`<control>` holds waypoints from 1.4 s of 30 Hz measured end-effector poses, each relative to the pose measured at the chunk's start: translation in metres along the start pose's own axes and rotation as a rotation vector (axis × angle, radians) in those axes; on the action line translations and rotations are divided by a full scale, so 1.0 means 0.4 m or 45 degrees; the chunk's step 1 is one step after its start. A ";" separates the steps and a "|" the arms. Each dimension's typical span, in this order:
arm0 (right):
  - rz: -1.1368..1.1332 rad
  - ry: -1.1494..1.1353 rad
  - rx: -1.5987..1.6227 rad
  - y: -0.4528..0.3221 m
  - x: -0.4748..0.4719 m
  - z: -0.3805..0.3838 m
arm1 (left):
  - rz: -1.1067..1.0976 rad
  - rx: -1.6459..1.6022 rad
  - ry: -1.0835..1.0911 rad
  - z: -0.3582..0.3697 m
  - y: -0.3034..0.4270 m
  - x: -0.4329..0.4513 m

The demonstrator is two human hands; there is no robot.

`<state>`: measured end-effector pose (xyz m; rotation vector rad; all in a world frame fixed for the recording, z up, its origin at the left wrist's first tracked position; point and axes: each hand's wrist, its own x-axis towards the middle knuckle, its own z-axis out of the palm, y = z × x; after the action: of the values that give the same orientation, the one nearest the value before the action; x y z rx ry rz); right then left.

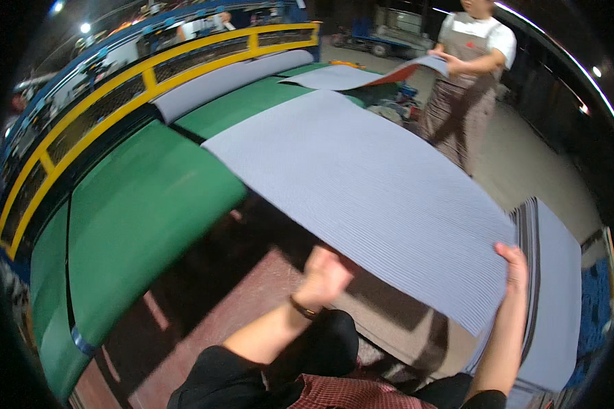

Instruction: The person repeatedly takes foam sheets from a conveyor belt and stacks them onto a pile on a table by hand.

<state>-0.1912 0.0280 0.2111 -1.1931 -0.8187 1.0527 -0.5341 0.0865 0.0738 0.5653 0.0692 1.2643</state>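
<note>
A wide grey ribbed sheet point(368, 189) stretches from the green conveyor belts towards me and the stack at the right. My left hand point(326, 275), blurred, is at the sheet's near long edge with its fingers bent; whether it grips the edge cannot be told. My right hand point(512, 268) lies at the sheet's right end, thumb on top, the other fingers hidden. Close beside that hand is a stack of similar grey sheets point(552, 291) with dark edges. Another grey sheet point(332, 77), reddish underneath, is held up at one end by a co-worker.
The co-worker point(463, 76) in an apron stands beyond the sheet. A yellow guard rail point(148, 79) runs along a machine at the left, with grey material point(235, 79) below it. Green belts point(153, 204) fill the left side. Blue material point(596, 301) lies at the far right.
</note>
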 end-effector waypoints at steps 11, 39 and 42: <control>-0.865 0.214 -1.022 -0.427 -0.233 -0.402 | 0.717 1.291 0.330 0.219 -0.175 0.258; -0.413 1.310 0.968 0.015 -0.574 -1.151 | -0.174 1.589 -0.019 0.558 -1.281 0.289; -0.682 1.578 0.338 -0.042 -0.559 -1.149 | 0.145 1.827 -0.254 0.641 -1.296 0.273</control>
<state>0.1643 -0.3327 0.1407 -1.0465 0.0209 -0.1131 0.0471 -0.0031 0.0955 1.9288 0.8242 1.1017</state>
